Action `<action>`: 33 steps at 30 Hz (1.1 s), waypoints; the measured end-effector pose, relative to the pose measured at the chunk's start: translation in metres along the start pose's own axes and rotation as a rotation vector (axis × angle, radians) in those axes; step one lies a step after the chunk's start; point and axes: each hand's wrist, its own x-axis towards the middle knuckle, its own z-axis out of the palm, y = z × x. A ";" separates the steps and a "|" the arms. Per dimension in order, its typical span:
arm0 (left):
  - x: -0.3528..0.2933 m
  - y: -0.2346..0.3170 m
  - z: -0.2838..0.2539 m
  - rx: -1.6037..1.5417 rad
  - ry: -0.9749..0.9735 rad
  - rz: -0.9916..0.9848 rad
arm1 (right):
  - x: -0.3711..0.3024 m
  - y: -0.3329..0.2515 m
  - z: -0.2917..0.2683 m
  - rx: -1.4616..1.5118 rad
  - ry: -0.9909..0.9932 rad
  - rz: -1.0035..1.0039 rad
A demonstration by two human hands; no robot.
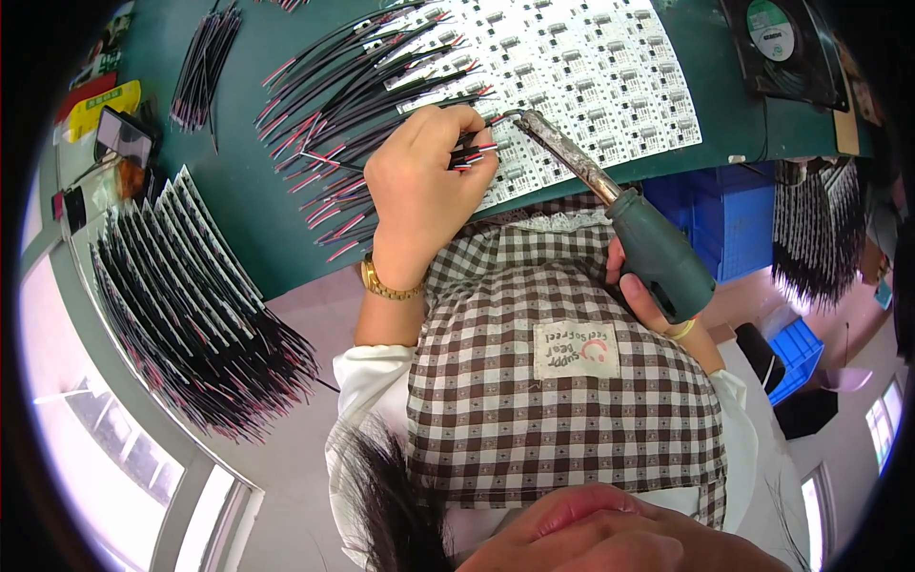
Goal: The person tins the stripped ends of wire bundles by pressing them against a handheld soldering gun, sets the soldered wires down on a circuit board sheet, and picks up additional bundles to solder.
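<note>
green-handled soldering iron sits in the right hand, whose fingers curl around the handle. up and left of that grip, the iron's tip points toward the left hand above a white circuit board sheet; whether it touches, i cannot tell. the left hand is drawn in narrow, pinching black wires with red and white ends showing at its fingers. left of this pinch, more wires fan over the green table. farther to its lower left is a thick stack of wired strips. upper right of the iron grip are 1 blue bin and, higher, 1 black reel.
</note>
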 end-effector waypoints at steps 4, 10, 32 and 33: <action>-0.001 0.000 0.000 0.002 0.006 0.011 | -0.008 0.004 0.004 0.134 0.049 0.149; 0.003 0.003 -0.007 0.024 -0.034 0.001 | -0.003 -0.012 0.005 0.235 0.155 0.164; 0.013 -0.004 -0.015 -0.056 -0.212 -0.106 | 0.000 -0.012 0.000 -0.045 0.176 0.081; 0.013 -0.005 -0.014 -0.061 -0.200 -0.086 | -0.003 -0.006 -0.004 -0.043 0.069 0.073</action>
